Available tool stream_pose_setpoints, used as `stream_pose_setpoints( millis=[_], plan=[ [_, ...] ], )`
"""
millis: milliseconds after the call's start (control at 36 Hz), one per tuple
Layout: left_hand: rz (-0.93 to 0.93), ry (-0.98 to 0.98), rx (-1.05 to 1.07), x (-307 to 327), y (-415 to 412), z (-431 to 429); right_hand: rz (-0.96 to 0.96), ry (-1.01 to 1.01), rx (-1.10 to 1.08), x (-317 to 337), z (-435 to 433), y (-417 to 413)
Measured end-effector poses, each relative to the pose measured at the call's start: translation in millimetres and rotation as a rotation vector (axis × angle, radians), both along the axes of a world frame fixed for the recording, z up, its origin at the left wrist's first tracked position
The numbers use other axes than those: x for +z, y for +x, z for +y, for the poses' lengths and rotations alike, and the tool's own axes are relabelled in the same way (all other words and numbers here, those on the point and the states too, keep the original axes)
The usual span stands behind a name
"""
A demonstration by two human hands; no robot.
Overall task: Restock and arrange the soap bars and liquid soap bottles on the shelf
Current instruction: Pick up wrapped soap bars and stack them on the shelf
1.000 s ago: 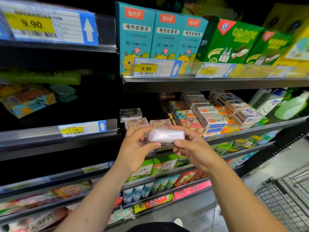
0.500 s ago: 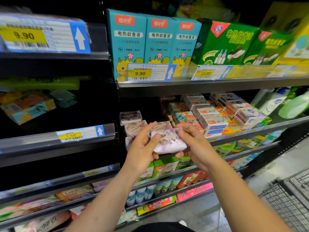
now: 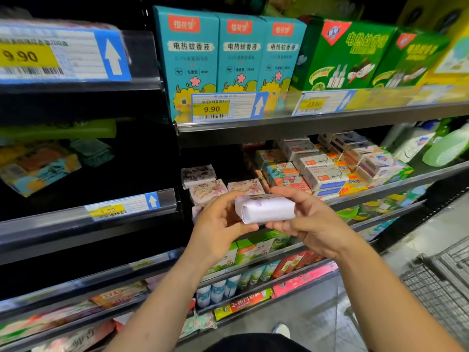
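A single wide-angle camera on the person's head faced the shelf (image 3: pixel 317 124) from close range, tilted slightly down. The left hand (image 3: pixel 218 224) and right hand (image 3: pixel 312 219), gripping a wrapped soap bar (image 3: pixel 266 210), sat mid-frame. A wire cart (image 3: pixel 439 288) cut the lower right corner.

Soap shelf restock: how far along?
Done: wrapped bars and boxed soaps already sit on the shelf. In hand: left hand and right hand grip one more bar in front of it, not yet placed. Left: shelve that bar; the green bottle at far right looks tilted, may need straightening.
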State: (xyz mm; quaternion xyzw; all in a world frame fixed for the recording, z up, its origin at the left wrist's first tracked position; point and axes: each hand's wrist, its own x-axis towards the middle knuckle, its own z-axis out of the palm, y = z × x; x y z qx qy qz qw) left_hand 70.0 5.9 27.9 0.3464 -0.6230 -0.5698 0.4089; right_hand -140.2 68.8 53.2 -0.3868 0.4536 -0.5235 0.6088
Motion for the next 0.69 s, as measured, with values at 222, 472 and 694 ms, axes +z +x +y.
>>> stream_pose_setpoints(
  millis=[222, 472, 694],
  plan=[
    [0.189, 0.076, 0.032, 6, -9, 6, 0.428, -0.086, -0.074, 7, 1, 4],
    [0.140, 0.072, -0.041, 16, -15, -2, 0.376, -0.184, -0.163, -2, -3, 3],
    [0.091, -0.057, 0.077, 24, -24, -5, 0.466, -0.121, -0.035, -14, -10, 6]
  ],
)
